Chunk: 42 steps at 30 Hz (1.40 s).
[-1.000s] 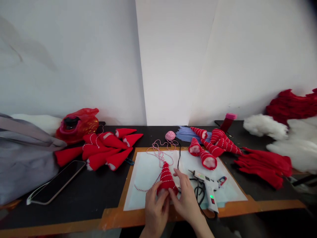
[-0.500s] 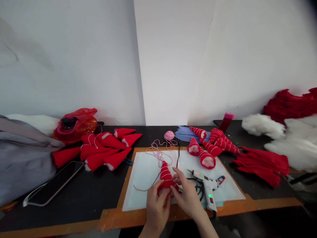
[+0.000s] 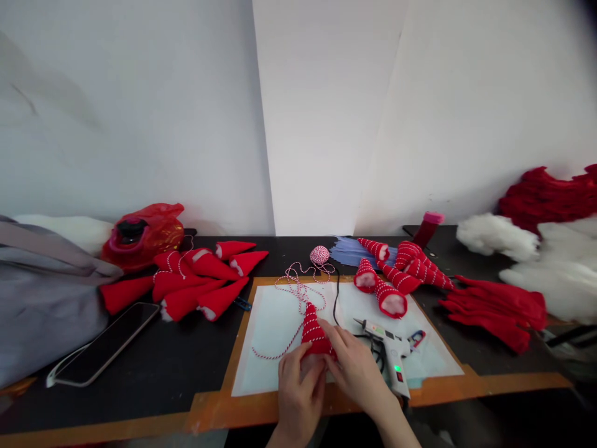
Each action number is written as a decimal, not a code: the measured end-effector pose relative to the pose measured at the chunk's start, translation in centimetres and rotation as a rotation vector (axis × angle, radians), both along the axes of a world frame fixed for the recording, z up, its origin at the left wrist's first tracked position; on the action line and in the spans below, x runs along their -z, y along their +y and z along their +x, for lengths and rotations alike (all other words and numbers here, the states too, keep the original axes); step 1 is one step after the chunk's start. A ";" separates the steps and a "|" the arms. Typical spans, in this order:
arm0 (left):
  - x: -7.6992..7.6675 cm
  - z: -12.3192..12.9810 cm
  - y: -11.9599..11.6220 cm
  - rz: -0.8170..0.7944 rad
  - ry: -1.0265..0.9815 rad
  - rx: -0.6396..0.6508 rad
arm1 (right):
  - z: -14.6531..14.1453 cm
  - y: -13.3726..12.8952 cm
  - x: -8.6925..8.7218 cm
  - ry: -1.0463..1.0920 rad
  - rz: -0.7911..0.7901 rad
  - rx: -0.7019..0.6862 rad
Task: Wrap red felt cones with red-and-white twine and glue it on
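Note:
A small red felt cone [image 3: 313, 328], stuffed and wound with red-and-white twine, lies on the white sheet [image 3: 265, 326] with its tip pointing away from me. My left hand [image 3: 301, 382] grips the lower left of its wide end. My right hand [image 3: 352, 364] closes on the lower right, fingers lying along the cone's side. Both hands partly cover the wide end. From the cone, loose twine [image 3: 275, 357] loops leftward over the sheet and up to a twine ball [image 3: 319, 254]. A white glue gun [image 3: 394, 354] with a green light lies right of my hands.
Several plain red cones [image 3: 205, 283] are heaped on the left, near a phone [image 3: 105, 342] and a grey bag [image 3: 41, 298]. Several twine-wound cones [image 3: 392, 298] lie at back right. Farther right are red fabric pieces [image 3: 499, 308] and white stuffing [image 3: 550, 274]. A cutter-like red tool [image 3: 416, 340] sits beside the glue gun.
My right hand has shifted, its fingers now flatter along the cone's right side. My left hand has turned slightly at the wide end. The other things have stayed put.

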<state>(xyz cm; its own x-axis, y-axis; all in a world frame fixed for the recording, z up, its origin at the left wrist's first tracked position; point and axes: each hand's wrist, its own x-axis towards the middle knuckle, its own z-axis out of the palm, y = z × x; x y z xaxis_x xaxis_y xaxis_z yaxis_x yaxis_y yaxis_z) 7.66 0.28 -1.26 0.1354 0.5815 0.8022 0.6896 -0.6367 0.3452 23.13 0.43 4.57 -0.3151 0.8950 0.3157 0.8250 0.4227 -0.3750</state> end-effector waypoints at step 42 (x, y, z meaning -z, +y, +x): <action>0.0 1.2 1.6 -0.032 0.052 0.019 | 1.7 1.2 3.2 1.120 -0.363 -0.052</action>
